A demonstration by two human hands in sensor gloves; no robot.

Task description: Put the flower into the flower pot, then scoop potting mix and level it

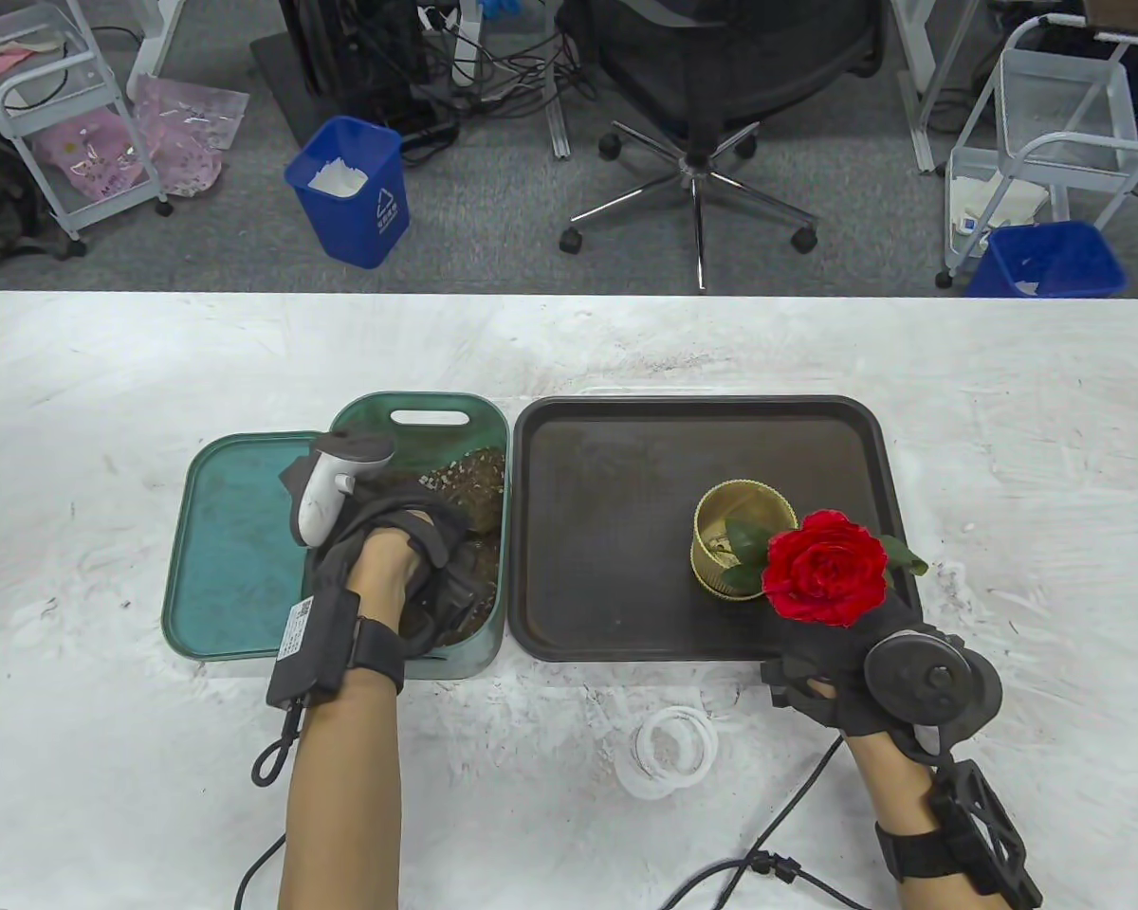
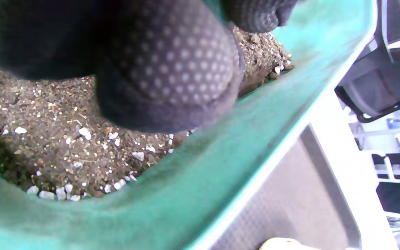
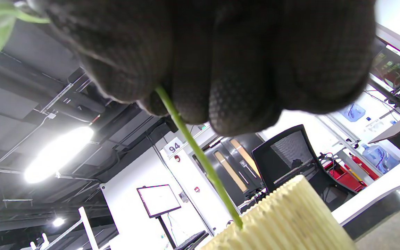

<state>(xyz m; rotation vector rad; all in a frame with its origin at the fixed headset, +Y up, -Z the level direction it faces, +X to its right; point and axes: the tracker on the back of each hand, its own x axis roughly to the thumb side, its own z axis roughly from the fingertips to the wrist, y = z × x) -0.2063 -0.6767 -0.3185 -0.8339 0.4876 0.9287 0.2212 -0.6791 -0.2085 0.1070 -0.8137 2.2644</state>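
Right hand (image 1: 849, 664): pinching flower (image 1: 825, 567) stem, stem end inside gold flower pot (image 1: 742, 553) on dark tray (image 1: 607, 531). Left hand (image 1: 408, 559): curled in potting mix (image 1: 469, 479), green bin (image 1: 417, 427); grasp unclear. White scuffed counter (image 1: 569, 351); office chair (image 1: 711, 85), blue bins (image 1: 351, 190) beyond

White table (image 1: 152, 379), surface scuffed and smeared. Directly on it: a green tray (image 1: 228, 540) at left with a green tub (image 1: 417, 417) of potting mix overlapping its right side, a dark brown tray (image 1: 616, 531) just beside the tub, and near the front edge a clear ring-shaped thing (image 1: 669, 754), possibly a lid or tape roll.
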